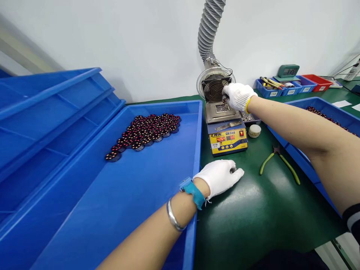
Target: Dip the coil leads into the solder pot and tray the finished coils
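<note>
My right hand point(238, 96), in a white knit glove with a yellow cuff edge, reaches over the solder pot point(209, 115). Its fingers are closed on a small dark piece point(224, 99), mostly covered by the glove, whose kind I cannot make out. Below it is the pot's small rectangular bath of shiny metal point(222, 108). The yellow front panel point(228, 143) shows lit red digits. My left hand point(218, 177), also gloved in white, rests by the blue tray's edge with fingers curled. Something greyish shows between thumb and forefinger, too small to name.
A large blue tray point(198, 150) at left holds many round black parts point(149, 129) with coppery dots. Stacked blue trays point(50, 112) stand beyond. Green-handled cutters point(277, 150) and a round whitish pad point(254, 131) lie right of the pot. A ducted fume hose point(210, 30) hangs behind.
</note>
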The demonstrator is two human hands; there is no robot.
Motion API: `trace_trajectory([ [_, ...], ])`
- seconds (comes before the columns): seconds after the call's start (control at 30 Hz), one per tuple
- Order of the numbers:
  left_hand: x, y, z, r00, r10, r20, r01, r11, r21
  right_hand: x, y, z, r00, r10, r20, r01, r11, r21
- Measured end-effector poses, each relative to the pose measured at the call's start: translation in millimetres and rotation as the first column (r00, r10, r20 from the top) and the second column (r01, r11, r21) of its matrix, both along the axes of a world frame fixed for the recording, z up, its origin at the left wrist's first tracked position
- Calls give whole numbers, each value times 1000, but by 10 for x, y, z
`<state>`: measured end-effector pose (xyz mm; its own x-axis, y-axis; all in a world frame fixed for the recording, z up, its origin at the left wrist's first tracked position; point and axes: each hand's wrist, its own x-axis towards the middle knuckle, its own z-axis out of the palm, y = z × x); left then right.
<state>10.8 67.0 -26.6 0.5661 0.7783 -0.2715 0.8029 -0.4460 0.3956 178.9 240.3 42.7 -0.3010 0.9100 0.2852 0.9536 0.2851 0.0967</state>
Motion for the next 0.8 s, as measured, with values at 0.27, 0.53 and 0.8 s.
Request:
trace_trajectory([
  [0.27,-4,5,-8,1000,-8,-12,8,1000,7,60,-38,72,997,-14,-80,16,1000,23],
  [0.53,-13,8,-21,1000,-8,-3,8,1000,7,337,-173,-18,708,-70,-703,35,997,-64],
  [0.8,-6,23,-12,1000,-16,-9,16,1000,15,302,-154,-307,-103,-289,-952,-255,933,-256],
])
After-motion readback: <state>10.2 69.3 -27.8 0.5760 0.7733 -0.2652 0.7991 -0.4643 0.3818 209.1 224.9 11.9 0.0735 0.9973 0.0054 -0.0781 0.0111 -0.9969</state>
